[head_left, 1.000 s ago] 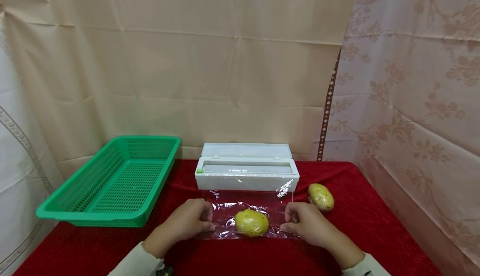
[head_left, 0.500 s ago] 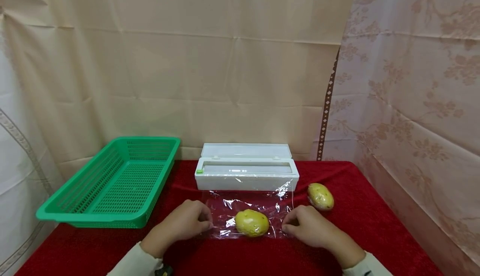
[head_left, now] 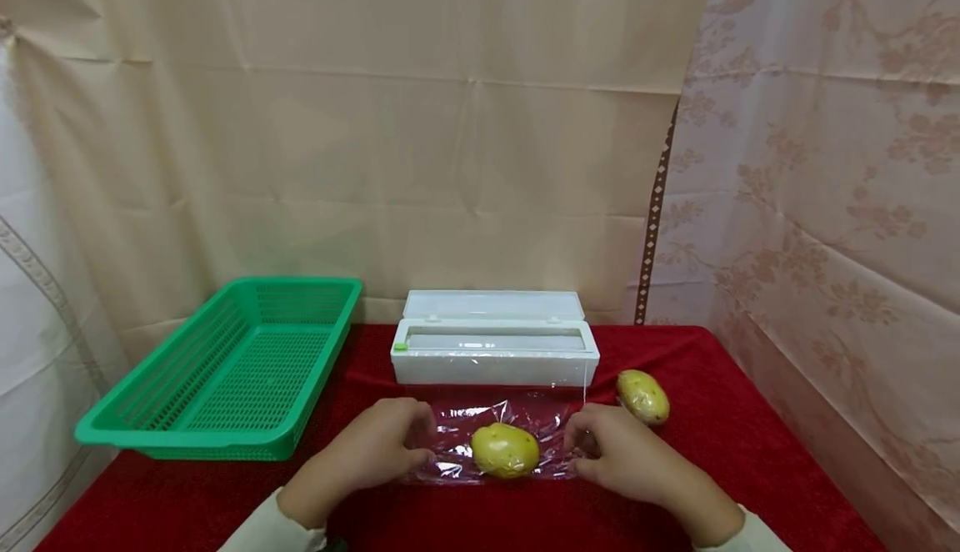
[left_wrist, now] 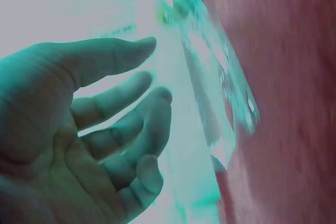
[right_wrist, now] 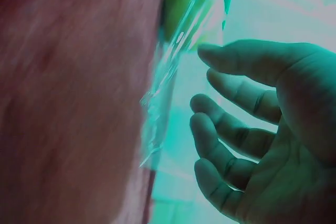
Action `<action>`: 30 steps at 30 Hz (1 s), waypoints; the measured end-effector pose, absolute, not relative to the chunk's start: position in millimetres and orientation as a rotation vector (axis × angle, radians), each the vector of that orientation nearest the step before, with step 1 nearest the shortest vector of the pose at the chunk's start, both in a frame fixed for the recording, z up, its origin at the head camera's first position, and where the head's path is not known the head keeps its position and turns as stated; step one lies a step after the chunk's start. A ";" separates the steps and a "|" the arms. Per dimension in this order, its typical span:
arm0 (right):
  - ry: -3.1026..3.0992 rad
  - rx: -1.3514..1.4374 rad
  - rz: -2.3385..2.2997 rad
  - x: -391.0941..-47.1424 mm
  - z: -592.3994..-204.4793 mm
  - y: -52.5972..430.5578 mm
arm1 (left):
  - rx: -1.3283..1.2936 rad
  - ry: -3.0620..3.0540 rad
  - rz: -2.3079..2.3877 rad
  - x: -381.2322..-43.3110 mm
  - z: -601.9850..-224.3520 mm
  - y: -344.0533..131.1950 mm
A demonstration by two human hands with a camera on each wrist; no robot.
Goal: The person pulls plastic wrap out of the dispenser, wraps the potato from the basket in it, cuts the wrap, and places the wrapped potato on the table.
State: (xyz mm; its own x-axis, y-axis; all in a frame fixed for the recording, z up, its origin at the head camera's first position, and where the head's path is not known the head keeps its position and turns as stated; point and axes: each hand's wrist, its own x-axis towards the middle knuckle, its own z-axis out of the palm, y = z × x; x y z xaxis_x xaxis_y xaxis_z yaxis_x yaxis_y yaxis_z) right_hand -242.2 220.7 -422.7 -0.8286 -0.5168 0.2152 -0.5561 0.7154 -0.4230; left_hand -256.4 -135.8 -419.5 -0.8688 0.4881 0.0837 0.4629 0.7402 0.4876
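A yellow potato (head_left: 505,450) lies on a sheet of clear cling film (head_left: 452,445), which stretches out from a white film dispenser (head_left: 495,368) in the head view. To its left my left hand (head_left: 381,445) hovers at the film's side edge, thumb and fingers apart. My right hand (head_left: 628,459) mirrors it at the opposite edge, fingers loosely bent. Both wrist views show a gap between thumb and fingers, with nothing held. The right wrist view catches a potato (right_wrist: 181,9) behind shiny film.
Left of the dispenser stands a green plastic basket (head_left: 187,439). A second potato (head_left: 642,397), wrapped in film, lies beyond my right hand. Red cloth (head_left: 750,469) covers the table, and a beige curtain (head_left: 337,160) hangs behind it.
Both hands pinched the film's edges earlier; now their thumbs and fingers have parted and let it go. The potato has stayed in place on the film.
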 end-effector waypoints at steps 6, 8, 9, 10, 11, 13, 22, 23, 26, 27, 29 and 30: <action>-2.784 1.063 0.606 -237.9 -415.2 196.2 | 0.943 2.991 0.540 -252.2 -417.0 -102.6; -2.789 1.109 0.600 -239.9 -416.8 187.4 | 0.966 2.967 0.528 -255.0 -418.0 -93.3; -2.793 1.126 0.592 -241.5 -418.5 183.5 | 0.973 2.946 0.544 -256.3 -418.9 -89.6; -2.801 1.136 0.590 -243.1 -420.4 180.2 | 0.975 2.924 0.563 -257.7 -419.7 -86.4; -2.807 1.142 0.593 -244.7 -422.4 177.7 | 0.973 2.899 0.589 -259.0 -420.7 -83.9; -2.805 1.149 0.628 -247.8 -426.1 175.1 | 0.988 2.854 0.653 -261.1 -423.5 -80.6; -2.764 1.222 0.877 -258.8 -427.1 179.7 | 1.008 2.680 0.965 -269.9 -428.5 -80.8; -2.765 1.231 0.897 -259.5 -426.5 180.6 | 1.005 2.657 0.985 -270.9 -428.0 -81.1; -2.770 1.260 0.972 -262.7 -424.8 182.7 | 0.981 2.596 1.027 -273.7 -425.2 -82.2; -2.776 1.265 1.000 -264.0 -424.2 183.2 | 0.972 2.583 1.037 -275.0 -424.8 -82.6; -2.798 1.263 1.054 -267.2 -422.9 184.0 | 0.929 2.552 1.050 -278.1 -424.1 -83.8; -2.813 1.255 1.083 -269.1 -422.4 184.4 | 0.909 2.545 1.053 -279.8 -423.9 -84.5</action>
State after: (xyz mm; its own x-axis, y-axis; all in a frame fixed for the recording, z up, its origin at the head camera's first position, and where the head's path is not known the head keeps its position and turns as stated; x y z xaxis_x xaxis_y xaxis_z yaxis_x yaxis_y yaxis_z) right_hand -269.1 184.4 -422.4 -0.6982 -0.7005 0.1476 -0.6185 0.4866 -0.6170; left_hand -279.8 -84.5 -423.9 -0.7775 0.6287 0.0144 0.4552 0.5468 0.7028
